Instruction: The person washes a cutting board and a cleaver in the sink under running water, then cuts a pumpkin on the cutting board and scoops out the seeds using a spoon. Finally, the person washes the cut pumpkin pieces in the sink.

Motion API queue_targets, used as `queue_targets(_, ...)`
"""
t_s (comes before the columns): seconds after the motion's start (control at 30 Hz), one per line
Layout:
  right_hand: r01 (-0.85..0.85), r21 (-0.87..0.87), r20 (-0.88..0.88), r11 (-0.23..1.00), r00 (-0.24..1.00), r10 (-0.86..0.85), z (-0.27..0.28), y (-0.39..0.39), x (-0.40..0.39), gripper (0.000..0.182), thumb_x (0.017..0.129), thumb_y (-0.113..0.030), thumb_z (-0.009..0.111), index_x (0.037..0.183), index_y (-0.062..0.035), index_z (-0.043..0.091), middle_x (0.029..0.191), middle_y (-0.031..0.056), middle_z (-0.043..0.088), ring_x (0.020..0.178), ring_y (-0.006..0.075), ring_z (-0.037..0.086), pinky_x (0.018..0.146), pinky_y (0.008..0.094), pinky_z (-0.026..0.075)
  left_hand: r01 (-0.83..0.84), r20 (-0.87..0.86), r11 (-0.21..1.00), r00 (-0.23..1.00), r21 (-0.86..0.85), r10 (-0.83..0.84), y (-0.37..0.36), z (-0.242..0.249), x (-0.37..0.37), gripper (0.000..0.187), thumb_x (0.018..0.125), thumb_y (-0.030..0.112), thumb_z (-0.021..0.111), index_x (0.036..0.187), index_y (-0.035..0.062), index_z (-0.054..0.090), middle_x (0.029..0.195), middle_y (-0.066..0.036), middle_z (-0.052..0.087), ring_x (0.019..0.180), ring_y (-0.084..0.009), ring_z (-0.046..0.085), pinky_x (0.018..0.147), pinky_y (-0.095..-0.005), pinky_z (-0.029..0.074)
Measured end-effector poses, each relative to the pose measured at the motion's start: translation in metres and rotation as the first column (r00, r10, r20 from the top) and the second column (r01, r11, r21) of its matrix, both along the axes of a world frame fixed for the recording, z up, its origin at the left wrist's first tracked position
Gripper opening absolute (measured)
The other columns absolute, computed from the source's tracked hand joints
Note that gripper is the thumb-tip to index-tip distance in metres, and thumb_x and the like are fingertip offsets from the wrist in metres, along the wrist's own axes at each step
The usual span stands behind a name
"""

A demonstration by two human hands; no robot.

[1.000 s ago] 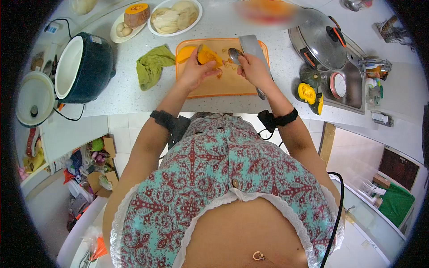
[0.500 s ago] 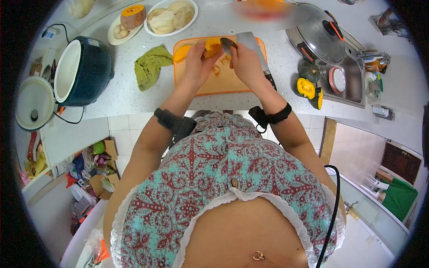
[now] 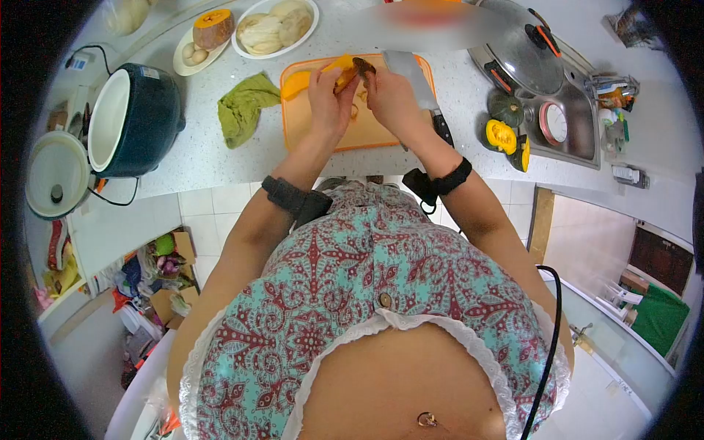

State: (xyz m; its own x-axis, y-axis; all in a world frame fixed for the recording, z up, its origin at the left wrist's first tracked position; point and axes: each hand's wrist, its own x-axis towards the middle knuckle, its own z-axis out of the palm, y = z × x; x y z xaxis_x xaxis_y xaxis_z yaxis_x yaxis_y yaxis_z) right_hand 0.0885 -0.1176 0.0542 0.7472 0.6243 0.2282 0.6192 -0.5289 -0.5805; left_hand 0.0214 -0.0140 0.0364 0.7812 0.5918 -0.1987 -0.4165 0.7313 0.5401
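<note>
My left hand (image 3: 331, 103) grips an orange-yellow pumpkin piece (image 3: 345, 71) above the cutting board (image 3: 308, 132), which has an orange rim. In my right hand (image 3: 392, 103) is a spoon; its dark bowl (image 3: 363, 68) meets the pumpkin piece, and my fingers hide most of the handle. Another pumpkin piece (image 3: 295, 84) lies at the board's left side. Small scraps (image 3: 355, 111) are on the board between my hands. Beside my right hand a cleaver (image 3: 412, 79) lies along the board's right edge, its black handle (image 3: 442, 130) pointing toward me.
A green cloth (image 3: 246, 110) lies left of the board. Behind are a white plate of pale food (image 3: 275, 28) and a plate with a cut pumpkin (image 3: 213, 29). A dark pot (image 3: 147, 121) stands far left. Cut squash (image 3: 501, 136) sits by the sink (image 3: 583, 132), near a lidded pan (image 3: 524, 55).
The spoon's bowl has shifted slightly up and left and turned against the pumpkin piece. Both hands keep their hold. The whole view has shifted a little.
</note>
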Motion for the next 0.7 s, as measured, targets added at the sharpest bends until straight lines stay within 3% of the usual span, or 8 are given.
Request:
queue_targets(0.03,-0.010,0.006,-0.006,1.000,1.000,0.010,-0.002,-0.001,0.000,0.033,0.095,-0.023,0.043,0.077,0.0016,0.056,0.060,0.0208,0.059,0.059,0.0380,0.060,0.056,0.0470,0.047,0.001,-0.001,1.000,1.000,0.000,-0.001,-0.001,-0.004,-0.002,0.024,0.086,0.012,0.051,0.103,-0.0037,0.054,0.105,-0.016,0.059,0.101,-0.0282,0.058,0.094,-0.0402,0.047)
queue_targets(0.07,-0.010,0.005,-0.006,1.000,1.000,0.010,-0.003,-0.002,0.001,0.033,0.095,-0.023,0.043,0.077,0.0016,0.056,0.060,0.0208,0.059,0.059,0.0380,0.060,0.056,0.0470,0.047,-0.035,-0.031,0.975,0.999,0.221,0.043,-0.002,-0.009,-0.004,0.023,0.087,0.014,0.050,0.103,-0.0030,0.054,0.105,-0.016,0.059,0.102,-0.0278,0.058,0.093,-0.0401,0.047)
queue_targets(0.13,-0.052,0.027,-0.030,0.998,0.998,0.053,0.001,-0.004,-0.001,0.033,0.095,-0.024,0.044,0.077,0.0011,0.057,0.058,0.0177,0.059,0.055,0.0338,0.060,0.054,0.0437,0.047,-0.063,-0.051,0.900,0.994,0.432,0.094,-0.003,-0.005,-0.006,0.023,0.087,0.015,0.049,0.102,-0.0024,0.054,0.106,-0.015,0.059,0.102,-0.0274,0.058,0.093,-0.0399,0.048)
queue_targets(0.2,-0.052,0.003,-0.130,0.999,0.990,0.052,0.004,-0.003,0.000,0.034,0.096,-0.024,0.043,0.077,0.0008,0.057,0.057,0.0157,0.058,0.054,0.0313,0.060,0.052,0.0420,0.047,0.026,-0.063,1.000,0.998,0.008,-0.026,-0.001,0.001,-0.006,0.023,0.089,0.018,0.048,0.102,-0.0005,0.053,0.106,-0.014,0.059,0.102,-0.0266,0.058,0.091,-0.0400,0.048)
queue_targets(0.43,-0.157,-0.059,-0.372,0.986,0.920,0.124,0.024,-0.008,0.004,0.036,0.096,-0.026,0.044,0.075,-0.0002,0.058,0.051,0.0101,0.056,0.049,0.0258,0.058,0.049,0.0380,0.045,0.085,-0.052,0.996,0.995,-0.020,-0.086,0.005,-0.003,-0.008,0.025,0.090,0.021,0.048,0.105,0.0010,0.051,0.108,-0.014,0.059,0.103,-0.0275,0.057,0.091,-0.0415,0.047)
queue_targets(0.57,-0.240,-0.039,-0.252,0.970,0.942,0.223,0.036,-0.012,0.005,0.036,0.095,-0.026,0.046,0.073,-0.0001,0.059,0.052,0.0107,0.056,0.048,0.0262,0.058,0.049,0.0381,0.045,0.161,-0.085,0.986,0.983,-0.032,-0.163,0.009,-0.002,-0.010,0.029,0.090,0.023,0.048,0.108,-0.0001,0.051,0.108,-0.015,0.059,0.103,-0.0289,0.057,0.093,-0.0423,0.047)
queue_targets(0.67,-0.263,-0.053,-0.394,0.963,0.892,0.222,0.034,-0.013,0.009,0.035,0.094,-0.025,0.048,0.072,0.0000,0.059,0.052,0.0112,0.056,0.049,0.0269,0.058,0.049,0.0387,0.045,0.264,-0.087,0.962,0.959,-0.063,-0.269,0.015,-0.006,-0.012,0.033,0.090,0.025,0.048,0.112,-0.0005,0.050,0.108,-0.017,0.059,0.102,-0.0298,0.058,0.093,-0.0429,0.047)
queue_targets(0.7,-0.317,-0.110,-0.255,0.942,0.925,0.282,0.019,-0.012,0.016,0.034,0.094,-0.024,0.048,0.073,0.0001,0.059,0.053,0.0116,0.056,0.048,0.0270,0.058,0.049,0.0388,0.045,0.336,-0.076,0.939,0.937,-0.071,-0.341,0.016,-0.007,-0.012,0.035,0.091,0.026,0.048,0.114,-0.0007,0.049,0.109,-0.017,0.059,0.101,-0.0302,0.059,0.092,-0.0432,0.048)
